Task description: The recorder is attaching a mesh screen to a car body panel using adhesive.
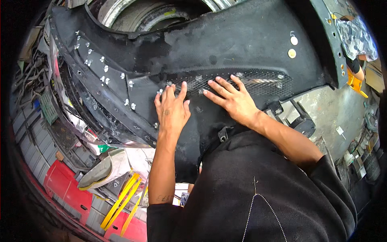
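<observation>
A large black moulded panel [266, 36] fills the middle of the view. Along it runs a long textured mesh insert [260, 86] with a few pale fixings showing on it. My left hand [173, 107] rests fingertips-down near the insert's left end, fingers slightly bent and apart. My right hand [231, 99] lies spread over the middle of the insert. Neither hand appears to grip anything. Several small white clips [106, 68] dot the panel's left section, and two round pale discs [292, 53] sit at its upper right.
Tyres or rims [155, 16] lie beyond the top edge. A person in camouflage clothing [354, 36] is at the right, near a yellow object [354, 84]. Clear-wrapped parts [80, 117], red panels [68, 185] and yellow strips [121, 201] are at lower left. A concrete floor [334, 117] shows right.
</observation>
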`<act>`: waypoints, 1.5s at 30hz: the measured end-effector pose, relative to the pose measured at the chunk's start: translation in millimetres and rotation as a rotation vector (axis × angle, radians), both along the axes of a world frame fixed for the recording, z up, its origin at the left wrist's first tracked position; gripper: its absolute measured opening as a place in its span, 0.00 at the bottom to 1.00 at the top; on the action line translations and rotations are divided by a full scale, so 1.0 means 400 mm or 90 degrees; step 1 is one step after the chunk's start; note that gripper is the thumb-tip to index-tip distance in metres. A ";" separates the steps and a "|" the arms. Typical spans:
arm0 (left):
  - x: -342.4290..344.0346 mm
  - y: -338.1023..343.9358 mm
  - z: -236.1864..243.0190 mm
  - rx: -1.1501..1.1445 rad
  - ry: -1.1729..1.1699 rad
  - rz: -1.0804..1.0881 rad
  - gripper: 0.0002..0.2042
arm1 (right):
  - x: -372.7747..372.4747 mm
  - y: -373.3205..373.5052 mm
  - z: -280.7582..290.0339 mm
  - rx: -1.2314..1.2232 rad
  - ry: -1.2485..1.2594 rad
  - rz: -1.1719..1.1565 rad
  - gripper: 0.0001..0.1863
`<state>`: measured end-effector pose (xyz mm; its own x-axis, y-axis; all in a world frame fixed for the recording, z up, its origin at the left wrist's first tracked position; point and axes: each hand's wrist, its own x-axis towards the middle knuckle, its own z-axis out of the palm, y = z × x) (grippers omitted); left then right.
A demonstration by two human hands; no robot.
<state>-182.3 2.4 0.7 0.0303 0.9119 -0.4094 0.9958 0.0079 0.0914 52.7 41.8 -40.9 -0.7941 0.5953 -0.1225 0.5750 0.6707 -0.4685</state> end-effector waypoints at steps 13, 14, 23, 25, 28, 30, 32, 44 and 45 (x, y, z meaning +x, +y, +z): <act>0.080 -0.042 -0.072 0.101 -0.069 0.090 0.27 | 0.004 0.020 0.022 -0.052 -0.011 -0.014 0.34; 0.078 -0.046 -0.075 0.105 -0.072 0.095 0.27 | 0.001 0.019 0.026 -0.059 -0.015 -0.012 0.34; 0.078 -0.028 -0.063 0.095 -0.047 0.111 0.28 | -0.001 0.031 0.037 -0.080 -0.029 -0.004 0.35; 0.082 -0.030 -0.054 0.090 -0.038 0.103 0.28 | 0.001 0.031 0.037 -0.082 -0.030 -0.005 0.35; 0.084 -0.029 -0.051 0.093 -0.020 0.098 0.28 | 0.005 0.035 0.034 -0.086 0.010 -0.012 0.34; 0.087 -0.019 -0.046 0.082 0.004 0.077 0.28 | 0.004 0.042 0.038 -0.088 0.005 -0.012 0.33; 0.091 -0.010 -0.038 0.059 0.025 0.047 0.29 | 0.008 0.039 0.040 -0.084 0.006 -0.011 0.32; 0.142 -0.002 -0.009 0.057 -0.084 0.049 0.28 | 0.296 0.084 0.255 -0.070 0.127 -0.273 0.21; 0.152 0.003 -0.010 0.077 -0.123 0.039 0.25 | 0.320 0.103 0.248 -0.059 0.111 -0.360 0.20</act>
